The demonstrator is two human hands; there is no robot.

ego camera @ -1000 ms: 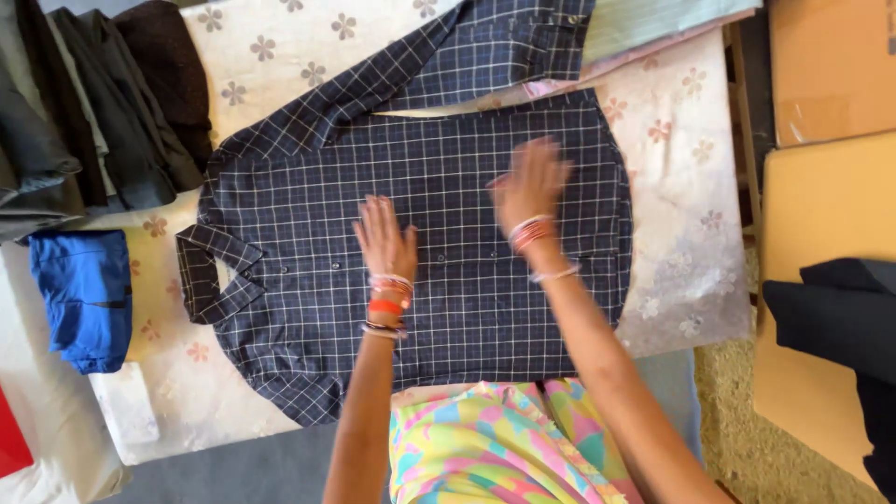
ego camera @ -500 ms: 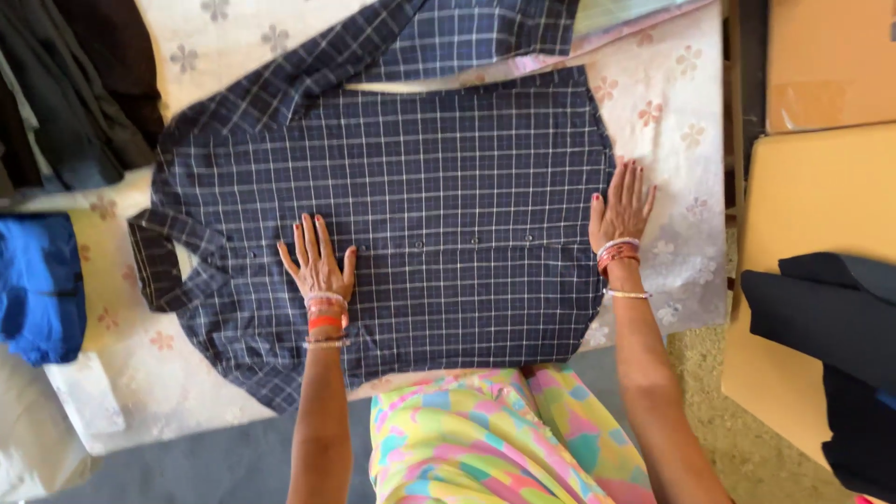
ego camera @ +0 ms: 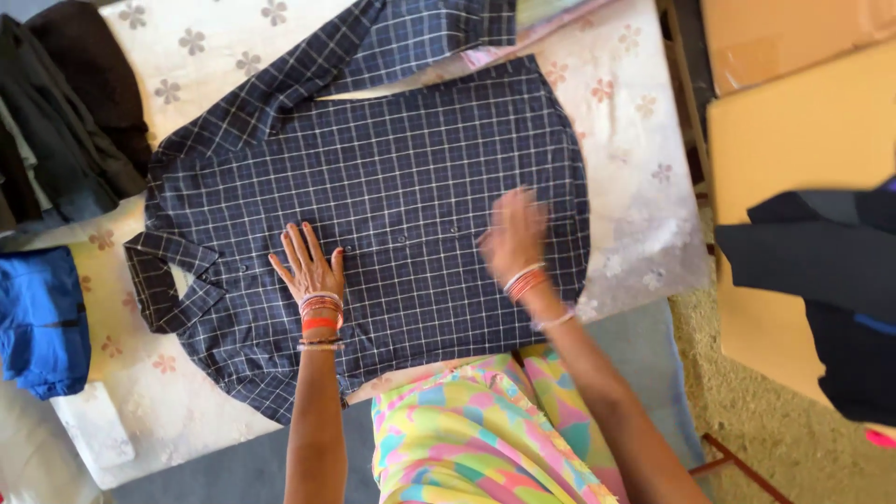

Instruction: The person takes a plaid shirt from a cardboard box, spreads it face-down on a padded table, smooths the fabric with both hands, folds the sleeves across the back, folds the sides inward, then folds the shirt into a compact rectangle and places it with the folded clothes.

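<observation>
A dark blue checked shirt (ego camera: 411, 177) lies spread flat, buttons up, on a floral white pad (ego camera: 644, 177), collar to the left and one sleeve stretched toward the top. My left hand (ego camera: 308, 266) rests flat on the shirt near the collar, fingers apart. My right hand (ego camera: 511, 233), blurred by motion, presses flat on the shirt's lower middle. Both wrists carry bangles. Neither hand grips anything.
Dark folded clothes (ego camera: 65, 131) are stacked at the top left, a blue garment (ego camera: 37, 317) lies at the left edge. A dark garment (ego camera: 821, 280) sits on yellow board (ego camera: 793, 140) at the right. My colourful patterned clothing (ego camera: 467, 439) shows at the bottom.
My right hand has slid from the shirt's right hem edge back toward the middle. My left hand stayed flat, near the collar.
</observation>
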